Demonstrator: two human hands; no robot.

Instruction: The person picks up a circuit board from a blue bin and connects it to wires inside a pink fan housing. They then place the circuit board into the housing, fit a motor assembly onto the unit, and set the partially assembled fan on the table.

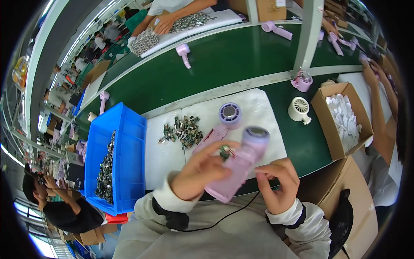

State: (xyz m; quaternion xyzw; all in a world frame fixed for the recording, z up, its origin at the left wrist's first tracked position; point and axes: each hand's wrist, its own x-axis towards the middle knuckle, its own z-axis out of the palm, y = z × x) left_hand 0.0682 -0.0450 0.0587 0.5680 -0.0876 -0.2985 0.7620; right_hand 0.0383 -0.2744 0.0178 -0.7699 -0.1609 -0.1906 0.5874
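I have the pink hair-dryer body (241, 166) lifted above the near edge of the surface (258, 64), tilted with its round end up and away from me. My left hand (200, 170) pinches a small green circuit part (224, 151) against the body's side, fingers pressed together on it. My right hand (280, 183) sits at the lower side of the body, fingers curled in; whether they grip the shell or only steady it I cannot tell.

The risk I see: the small part is held by fingertips alone, so a slip could drop it into my lap or onto the white foam mat (258, 108). The body itself could swing down if the right hand is only resting.

Just beyond my hands lie a heap of loose circuit parts (183, 131), a purple ring cap (230, 114) and another pink shell piece (213, 136). A blue bin (133, 129) stands to the left, a cardboard box (321, 118) of white pieces to the right, with a white fan housing (299, 108) between.
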